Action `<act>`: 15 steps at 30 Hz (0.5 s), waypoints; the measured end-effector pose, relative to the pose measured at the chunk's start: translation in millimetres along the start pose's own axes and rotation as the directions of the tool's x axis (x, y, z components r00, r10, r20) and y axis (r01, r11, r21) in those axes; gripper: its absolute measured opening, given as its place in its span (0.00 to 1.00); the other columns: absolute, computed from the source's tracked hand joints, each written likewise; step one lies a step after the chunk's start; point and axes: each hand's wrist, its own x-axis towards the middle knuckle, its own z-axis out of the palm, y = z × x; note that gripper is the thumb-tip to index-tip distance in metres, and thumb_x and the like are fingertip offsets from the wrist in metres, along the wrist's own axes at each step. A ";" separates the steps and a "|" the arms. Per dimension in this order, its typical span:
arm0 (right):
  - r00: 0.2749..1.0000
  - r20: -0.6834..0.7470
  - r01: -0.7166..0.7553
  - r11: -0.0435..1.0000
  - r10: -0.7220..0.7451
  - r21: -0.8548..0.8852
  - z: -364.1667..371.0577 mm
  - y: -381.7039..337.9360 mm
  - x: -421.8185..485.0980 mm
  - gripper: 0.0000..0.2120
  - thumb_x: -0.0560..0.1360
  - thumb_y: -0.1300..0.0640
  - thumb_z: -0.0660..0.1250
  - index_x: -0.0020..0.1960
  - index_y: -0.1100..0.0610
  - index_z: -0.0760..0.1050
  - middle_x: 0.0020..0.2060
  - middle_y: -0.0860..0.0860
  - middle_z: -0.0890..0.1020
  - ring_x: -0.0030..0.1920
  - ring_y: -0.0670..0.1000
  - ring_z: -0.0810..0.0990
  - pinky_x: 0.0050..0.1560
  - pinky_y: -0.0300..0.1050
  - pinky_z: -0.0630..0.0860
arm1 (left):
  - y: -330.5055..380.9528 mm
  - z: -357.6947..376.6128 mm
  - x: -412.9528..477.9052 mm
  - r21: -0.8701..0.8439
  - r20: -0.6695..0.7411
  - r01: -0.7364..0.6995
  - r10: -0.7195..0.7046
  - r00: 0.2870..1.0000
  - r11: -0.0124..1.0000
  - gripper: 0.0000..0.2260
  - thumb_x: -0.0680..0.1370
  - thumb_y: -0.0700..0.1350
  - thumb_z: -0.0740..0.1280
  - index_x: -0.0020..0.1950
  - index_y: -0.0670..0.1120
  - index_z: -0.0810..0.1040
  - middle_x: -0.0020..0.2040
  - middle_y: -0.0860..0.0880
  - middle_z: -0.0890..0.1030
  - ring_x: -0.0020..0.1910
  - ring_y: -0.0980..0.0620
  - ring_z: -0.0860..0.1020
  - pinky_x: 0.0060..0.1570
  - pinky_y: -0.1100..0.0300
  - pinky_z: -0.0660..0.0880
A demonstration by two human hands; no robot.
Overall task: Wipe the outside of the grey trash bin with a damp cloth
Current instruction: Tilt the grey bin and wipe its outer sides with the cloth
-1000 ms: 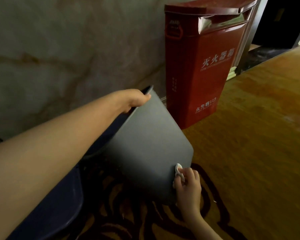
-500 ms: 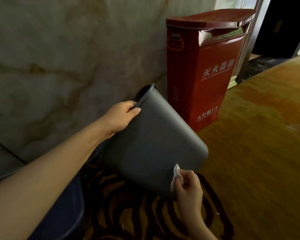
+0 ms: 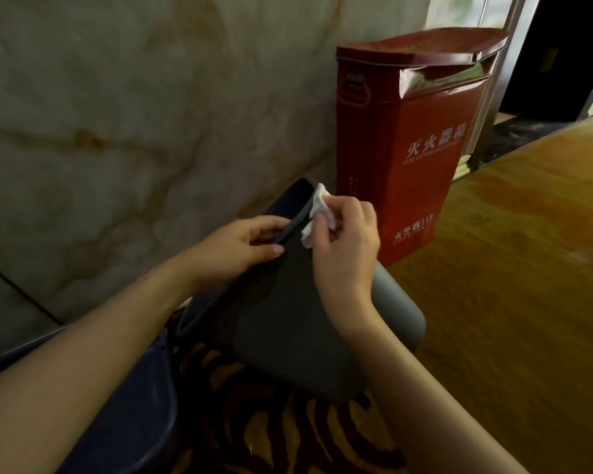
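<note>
- Your left hand (image 3: 243,246) pinches the tilted grey trash bin (image 3: 288,313) at its rim; hold it steady.
- Your right hand (image 3: 346,241) pinches the cloth (image 3: 317,213); drag it flat downward.

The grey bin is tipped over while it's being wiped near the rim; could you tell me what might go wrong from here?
1. The grey bin leans, steadied only by the left hand pinching its rim; a hard push could make it slip or roll.
2. The white cloth in the right hand is small and bunched, so it may drop inside the opening.
3. The red fire extinguisher box stands close and could be knocked.
</note>
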 end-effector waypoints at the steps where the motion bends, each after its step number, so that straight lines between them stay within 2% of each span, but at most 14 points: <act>1: 1.000 0.002 0.008 1.000 -0.008 -0.022 4.6 0.9 0.6 0.07 0.75 0.64 0.64 0.53 0.60 0.74 0.47 0.51 0.73 0.42 0.42 0.70 0.42 0.26 0.68 | -0.7 -1.3 0.0 -0.008 0.009 0.000 0.000 1.000 1.000 0.16 0.76 0.39 0.63 0.53 0.61 0.77 0.57 0.52 0.81 0.56 0.56 0.79 0.57 0.58 0.74; 4: 1.000 -0.012 0.028 0.996 -0.029 -0.085 8.6 11.1 1.9 0.07 0.75 0.63 0.63 0.53 0.60 0.74 0.47 0.50 0.71 0.41 0.42 0.69 0.41 0.24 0.67 | -5.2 -5.2 -0.2 -0.055 0.027 0.005 -0.004 1.000 0.998 0.16 0.76 0.37 0.63 0.52 0.58 0.78 0.52 0.55 0.84 0.53 0.58 0.81 0.51 0.63 0.77; 7: 0.999 -0.006 -0.048 0.986 0.047 -0.161 -0.4 31.5 7.8 0.05 0.75 0.62 0.64 0.51 0.58 0.75 0.45 0.50 0.72 0.40 0.43 0.70 0.36 0.29 0.67 | -6.3 -6.7 -2.6 -0.107 0.021 0.010 -0.008 1.000 0.994 0.16 0.76 0.34 0.61 0.53 0.55 0.77 0.47 0.59 0.85 0.49 0.61 0.81 0.45 0.68 0.76; 9: 0.981 0.006 -0.188 0.964 0.193 -0.190 -11.1 53.2 12.0 0.04 0.76 0.60 0.63 0.49 0.57 0.75 0.46 0.51 0.74 0.42 0.46 0.72 0.38 0.34 0.68 | -6.2 -6.9 -4.4 -0.135 0.027 0.015 -0.011 1.000 0.991 0.16 0.76 0.34 0.61 0.53 0.55 0.77 0.47 0.59 0.85 0.49 0.61 0.82 0.44 0.69 0.76; 12: 0.892 -0.006 -0.443 0.872 0.452 -0.207 -31.8 80.8 12.1 0.07 0.77 0.57 0.63 0.51 0.59 0.76 0.49 0.54 0.78 0.47 0.52 0.76 0.46 0.48 0.75 | -6.4 -6.0 -6.3 -0.172 0.047 0.017 -0.009 0.999 0.985 0.16 0.76 0.36 0.62 0.54 0.56 0.78 0.49 0.58 0.85 0.51 0.58 0.82 0.44 0.67 0.77; 13: 0.885 -0.034 -0.462 0.864 0.465 -0.200 -37.2 83.9 9.3 0.07 0.77 0.57 0.63 0.51 0.59 0.76 0.49 0.55 0.79 0.47 0.51 0.76 0.47 0.47 0.74 | -6.0 -5.2 -6.3 -0.179 0.055 0.020 -0.010 0.998 0.984 0.16 0.76 0.36 0.62 0.54 0.56 0.78 0.50 0.57 0.85 0.51 0.58 0.82 0.45 0.67 0.77; 15: 0.941 -0.089 -0.338 0.925 0.327 -0.175 -41.2 75.8 0.1 0.05 0.76 0.60 0.63 0.50 0.59 0.76 0.47 0.53 0.78 0.46 0.49 0.75 0.44 0.39 0.70 | -4.4 -2.8 -5.7 -0.174 0.075 0.018 -0.005 0.997 0.985 0.16 0.76 0.38 0.63 0.53 0.58 0.78 0.51 0.58 0.84 0.52 0.57 0.81 0.45 0.66 0.77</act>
